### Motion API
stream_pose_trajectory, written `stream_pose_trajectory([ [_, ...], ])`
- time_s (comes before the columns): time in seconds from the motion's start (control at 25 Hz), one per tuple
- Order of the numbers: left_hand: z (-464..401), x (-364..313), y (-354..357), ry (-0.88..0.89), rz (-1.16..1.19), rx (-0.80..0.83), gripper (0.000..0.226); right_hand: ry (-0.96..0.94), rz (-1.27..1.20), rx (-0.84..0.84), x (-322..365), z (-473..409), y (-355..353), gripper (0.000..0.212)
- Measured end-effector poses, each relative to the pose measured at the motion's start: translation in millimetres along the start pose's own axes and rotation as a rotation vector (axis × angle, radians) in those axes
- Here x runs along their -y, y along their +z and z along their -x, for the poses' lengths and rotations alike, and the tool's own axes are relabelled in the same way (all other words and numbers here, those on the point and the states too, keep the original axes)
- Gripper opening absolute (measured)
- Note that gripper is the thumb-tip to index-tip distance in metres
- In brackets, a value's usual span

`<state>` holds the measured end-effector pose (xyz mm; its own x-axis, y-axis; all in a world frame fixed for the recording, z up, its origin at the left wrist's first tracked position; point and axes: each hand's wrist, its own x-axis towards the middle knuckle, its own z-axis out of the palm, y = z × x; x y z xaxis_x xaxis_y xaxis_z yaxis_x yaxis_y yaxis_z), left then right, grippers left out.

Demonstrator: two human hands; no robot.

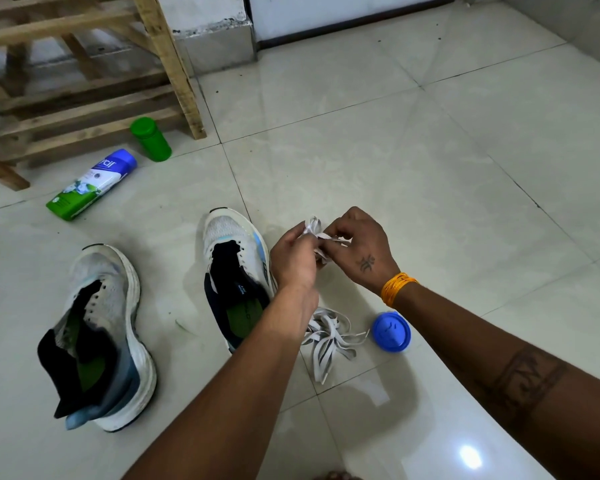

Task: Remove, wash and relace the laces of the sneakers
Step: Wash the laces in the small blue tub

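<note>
Two white sneakers with dark tongues stand unlaced on the tiled floor: one [106, 336] at the left, the other [234, 268] in the middle. Just right of the middle sneaker, above the floor, my left hand [293, 258] and my right hand [359, 251] together pinch a bunched white lace [315, 227] between their fingertips. A second white lace [328, 341] lies in a loose heap on the floor below my hands, partly hidden by my left forearm.
A blue cap [391, 331] lies beside the heaped lace. A green and white bottle [92, 185] lies on its side at the back left, with a green container [150, 139] behind it. A wooden rack [84, 64] and a concrete step [215, 39] stand at the back.
</note>
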<state>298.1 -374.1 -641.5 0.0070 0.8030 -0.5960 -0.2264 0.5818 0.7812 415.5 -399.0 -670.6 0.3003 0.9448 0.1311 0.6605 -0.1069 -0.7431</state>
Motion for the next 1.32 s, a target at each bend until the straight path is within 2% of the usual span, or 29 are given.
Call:
stream_pose_trajectory([
  [0.08, -0.3, -4.1, -0.1, -0.059, 0.036, -0.007, 0.013, -0.041, -0.029, 0.045, 0.2, 4.8, -1.0, 0.022],
  [0.16, -5.9, -1.3, -0.9, -0.077, 0.025, -0.013, 0.025, -0.100, -0.002, 0.095, -3.1, 5.8, -1.7, 0.032],
  [0.24, -7.9, 2.4, -1.2, -0.035, 0.009, 0.001, 0.013, -0.086, 0.001, 0.097, -5.9, 5.7, -1.1, 0.024],
  [0.28, -5.5, 3.1, -1.2, -0.021, 0.014, 0.016, 0.011, -0.047, -0.026, 0.070, -5.4, 5.6, -0.7, 0.015],
  [0.32, -3.8, 3.8, -0.4, -0.019, 0.016, 0.025, 0.022, -0.006, -0.068, 0.043, -5.5, 5.0, -0.2, 0.006],
  [0.36, -3.5, 4.3, 0.4, -0.017, 0.026, 0.022, 0.030, 0.043, -0.112, 0.019, -3.8, 5.0, -0.2, 0.006],
  [0.4, -3.4, 3.6, 1.7, -0.020, 0.045, 0.006, 0.034, 0.114, -0.189, 0.017, -2.6, 5.5, -0.1, 0.014],
  [0.48, -6.4, 1.9, 4.3, -0.019, 0.076, -0.052, 0.037, 0.315, -0.478, 0.065, 4.6, 4.6, -4.0, 0.024],
  [0.56, -12.5, 1.8, 5.4, 0.001, 0.092, -0.102, 0.038, 0.472, -0.738, 0.110, 11.3, 4.9, -7.9, 0.014],
  [0.68, -15.7, 3.3, 6.7, 0.095, 0.014, -0.147, 0.037, 0.471, -0.729, 0.029, 18.4, 5.4, -9.1, 0.005],
  [0.84, -9.0, 8.6, 9.3, 0.197, -0.107, -0.121, 0.033, 0.535, -0.781, -0.083, 23.5, 0.2, -5.7, 0.021],
  [0.96, -5.5, 11.1, 7.7, 0.216, -0.128, -0.094, 0.031, 0.577, -0.850, -0.057, 23.8, -0.4, -9.9, 0.011],
  [1.04, -5.1, 8.9, 7.1, 0.186, -0.112, -0.081, 0.024, 0.481, -0.762, 0.002, 21.9, 2.6, -11.4, 0.021],
  [1.16, -5.3, 11.0, 7.4, 0.142, -0.073, -0.018, 0.026, 0.305, -0.450, 0.017, 21.1, 4.6, -10.6, 0.027],
  [1.32, -4.2, 5.6, 7.7, 0.076, 0.019, 0.001, 0.033, 0.212, -0.153, -0.126, 14.1, 0.4, -8.5, 0.016],
])
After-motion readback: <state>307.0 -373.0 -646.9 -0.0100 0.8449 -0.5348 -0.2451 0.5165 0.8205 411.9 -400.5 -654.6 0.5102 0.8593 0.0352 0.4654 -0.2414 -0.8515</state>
